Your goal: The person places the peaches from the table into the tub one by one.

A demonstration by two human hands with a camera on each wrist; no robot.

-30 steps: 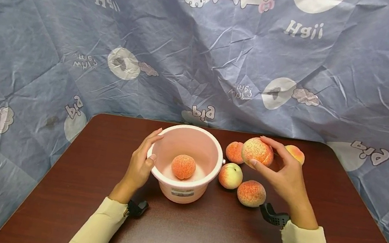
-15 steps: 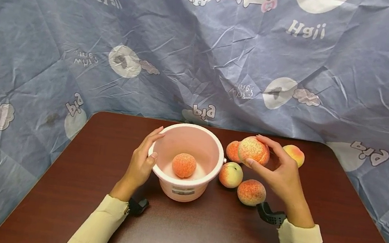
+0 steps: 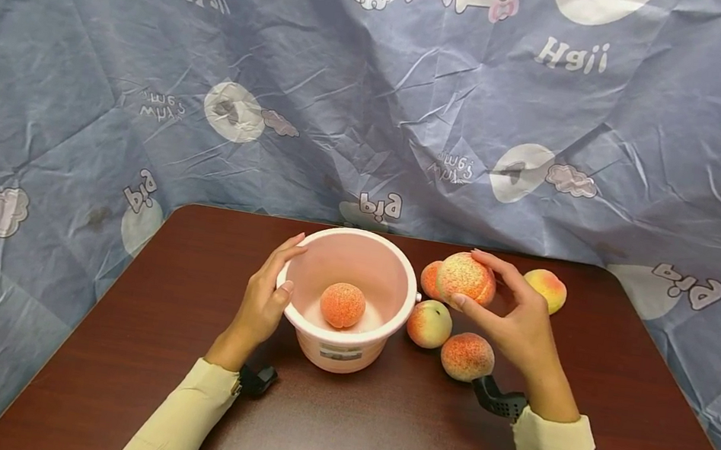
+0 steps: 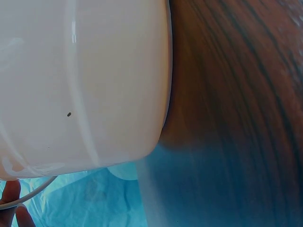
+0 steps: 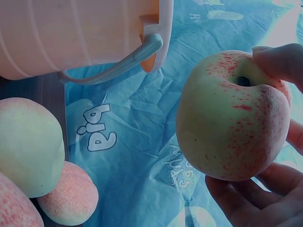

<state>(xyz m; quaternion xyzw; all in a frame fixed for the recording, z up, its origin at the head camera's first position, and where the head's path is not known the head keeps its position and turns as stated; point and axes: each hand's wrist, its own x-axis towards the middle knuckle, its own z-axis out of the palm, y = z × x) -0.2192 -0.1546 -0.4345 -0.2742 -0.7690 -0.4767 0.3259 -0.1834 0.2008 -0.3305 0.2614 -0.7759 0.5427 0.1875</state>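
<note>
A: While the right hand (image 3: 519,326) is lifting a peach (image 3: 466,278) off the table (image 3: 401,431), thumb under and fingers (image 5: 279,61) curled over the top, the left hand (image 3: 262,302) is curling round the near rim of the bucket (image 3: 388,275), thumb hooked just inside.

B: Where is the held peach sitting relative to the grip?

A: It is sitting forward of the palm, pinched at top and underside, clear of the table. Directly below and behind it, one peach (image 3: 431,277) is lying against the bucket wall; two more, a pale peach (image 3: 429,324) and a speckled peach (image 3: 467,356), are lying under the wrist side. A fifth peach (image 3: 545,289) is lying beyond the knuckles.

B: And inside the bucket?

A: One orange peach (image 3: 342,305) is resting on the bottom, well apart from the left fingers.

B: Risks from here?

A: My judgement: the hold is only a fingertip pinch, so the round fruit may be slipping out if the fingers relax, dropping onto the loose peaches and scattering them. Also, the bucket's handle (image 5: 111,66) is hanging on the side facing the held peach; a low pass could be snagging it or knocking the rim, and the left hand alone is steadying the bucket against tipping.
</note>
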